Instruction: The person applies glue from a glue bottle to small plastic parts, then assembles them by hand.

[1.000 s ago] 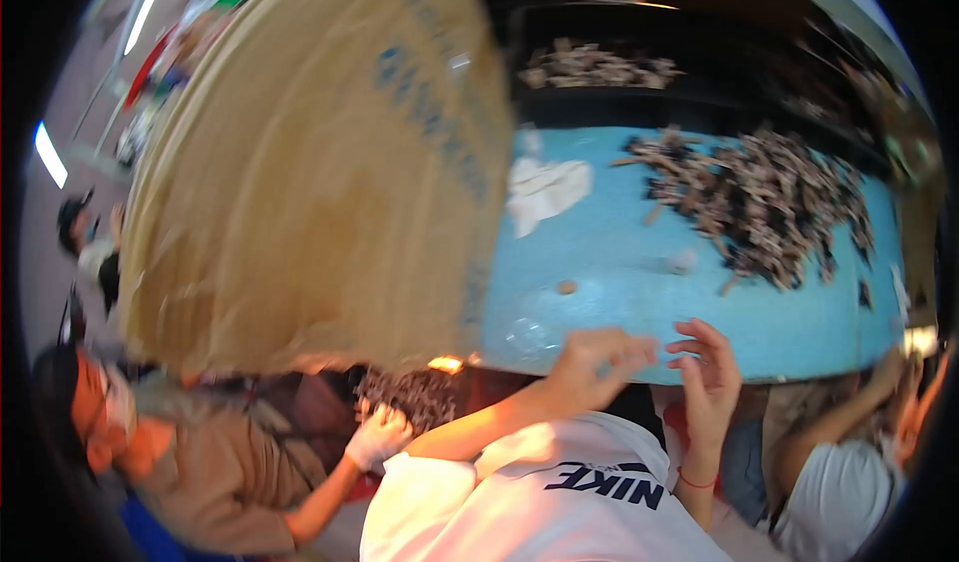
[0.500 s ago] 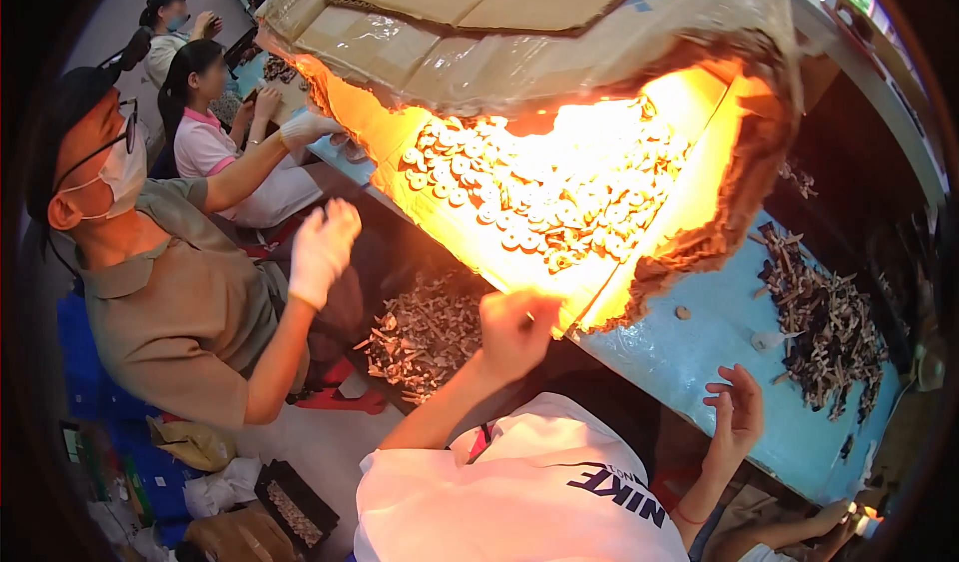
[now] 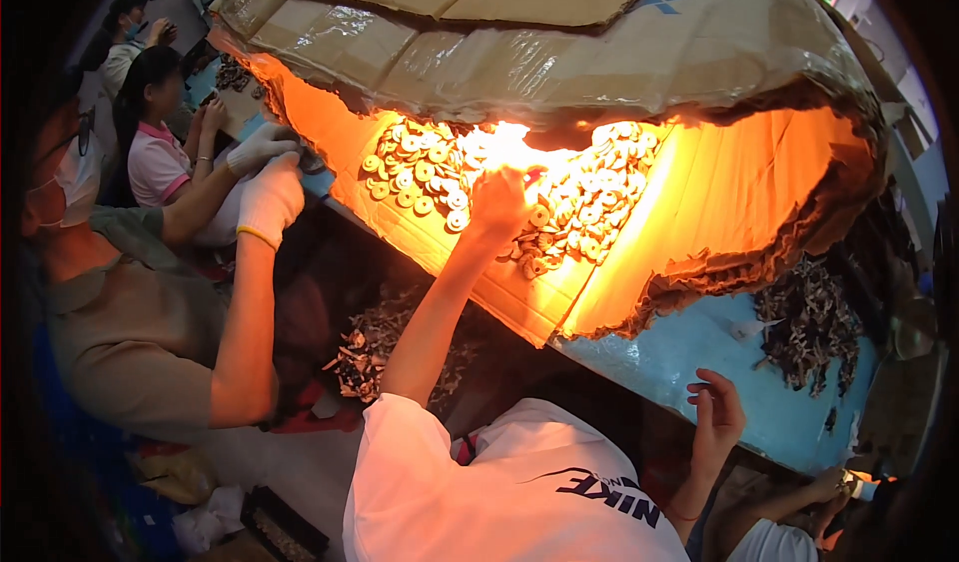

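Hands apart now: the left hand (image 3: 499, 202) has moved up from the cardboard sheet's (image 3: 519, 302) edge onto the heap of pale rings (image 3: 420, 177) lying on it in orange glare, so it now touches them, grip unreadable, while the right hand (image 3: 714, 412) hovers open and empty beside the blue worktop (image 3: 689, 362).
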`<move>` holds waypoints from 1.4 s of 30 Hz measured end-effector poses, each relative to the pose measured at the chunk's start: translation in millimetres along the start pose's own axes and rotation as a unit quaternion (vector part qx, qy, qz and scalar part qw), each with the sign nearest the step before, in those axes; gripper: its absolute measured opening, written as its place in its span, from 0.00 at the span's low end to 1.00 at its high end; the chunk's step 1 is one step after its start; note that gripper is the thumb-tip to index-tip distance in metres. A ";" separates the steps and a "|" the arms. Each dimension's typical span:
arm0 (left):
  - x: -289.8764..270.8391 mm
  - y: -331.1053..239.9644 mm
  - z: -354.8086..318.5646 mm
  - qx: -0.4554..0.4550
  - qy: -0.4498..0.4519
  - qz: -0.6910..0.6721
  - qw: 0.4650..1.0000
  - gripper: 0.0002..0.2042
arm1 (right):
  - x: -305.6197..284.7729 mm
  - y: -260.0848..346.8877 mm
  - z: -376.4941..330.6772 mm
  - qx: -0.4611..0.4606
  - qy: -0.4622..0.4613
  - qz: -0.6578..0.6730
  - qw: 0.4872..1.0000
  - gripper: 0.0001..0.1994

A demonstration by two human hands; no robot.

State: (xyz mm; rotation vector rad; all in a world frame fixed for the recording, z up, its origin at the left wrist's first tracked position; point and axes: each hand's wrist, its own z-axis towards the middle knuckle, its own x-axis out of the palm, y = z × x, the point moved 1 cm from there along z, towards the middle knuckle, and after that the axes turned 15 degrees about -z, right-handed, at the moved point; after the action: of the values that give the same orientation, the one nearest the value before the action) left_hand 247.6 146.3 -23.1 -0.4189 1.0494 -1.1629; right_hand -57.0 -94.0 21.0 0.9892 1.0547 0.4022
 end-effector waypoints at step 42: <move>31.4 -4.5 6.3 0.107 0.067 0.102 0.987 0.05 | 21.1 10.6 8.7 -0.151 0.037 -0.275 0.949 0.09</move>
State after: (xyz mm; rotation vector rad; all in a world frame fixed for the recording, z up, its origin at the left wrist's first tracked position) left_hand 251.2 115.1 -30.9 -0.0629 1.0438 -1.1158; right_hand -37.8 -77.9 19.7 0.3817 1.2417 0.1305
